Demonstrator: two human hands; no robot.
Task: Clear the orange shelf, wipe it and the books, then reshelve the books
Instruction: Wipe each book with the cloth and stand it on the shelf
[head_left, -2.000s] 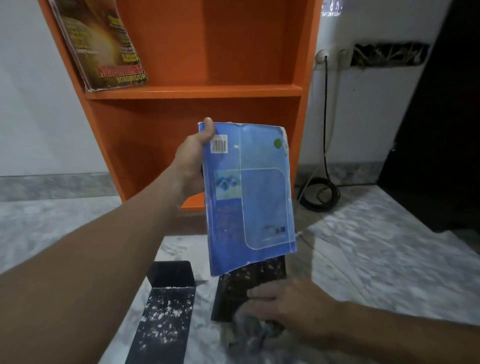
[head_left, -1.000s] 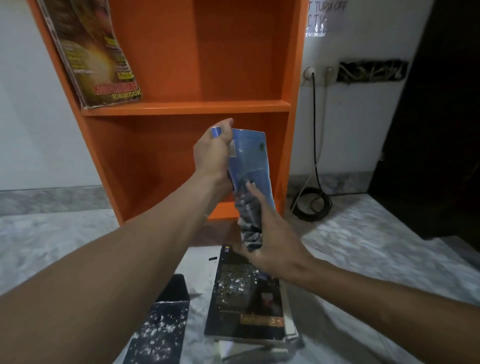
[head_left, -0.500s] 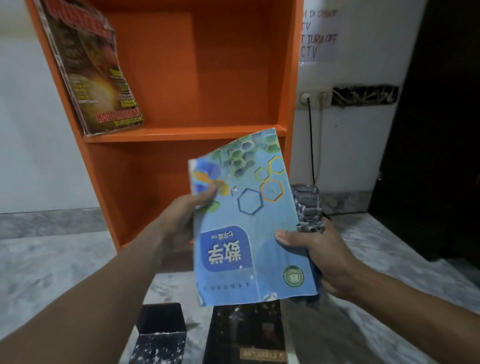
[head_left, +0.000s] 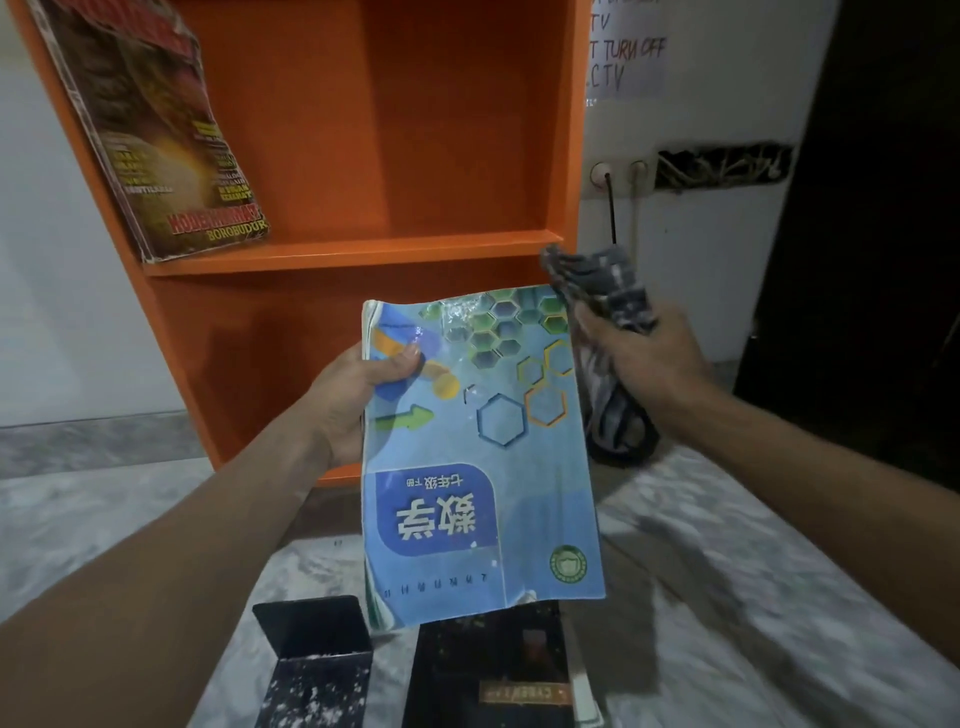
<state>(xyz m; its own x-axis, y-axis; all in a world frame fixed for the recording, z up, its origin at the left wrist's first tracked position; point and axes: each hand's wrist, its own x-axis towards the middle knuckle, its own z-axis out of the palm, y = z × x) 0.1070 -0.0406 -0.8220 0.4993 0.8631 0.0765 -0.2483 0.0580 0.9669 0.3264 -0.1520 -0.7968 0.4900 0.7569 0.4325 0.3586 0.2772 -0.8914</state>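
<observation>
My left hand (head_left: 353, 395) grips the left edge of a light blue textbook (head_left: 483, 467), thumb on its cover, and holds it upright and upside down in front of the orange shelf (head_left: 363, 249). My right hand (head_left: 644, 353) is just right of the book's top corner and clutches a grey checked cloth (head_left: 602, 286). A magazine (head_left: 156, 130) leans against the shelf's left wall on the middle board. The lower compartment behind the book is partly hidden.
On the marble floor below lie a dark book (head_left: 493, 670) and a black metal bookend (head_left: 311, 660). A black cable (head_left: 613, 208) hangs from a wall socket right of the shelf. A dark doorway (head_left: 883, 234) lies at the far right.
The book was turned from its back cover to its front cover. My right hand picked the cloth up from the floor, slid off the book's right edge and rose beside its top corner.
</observation>
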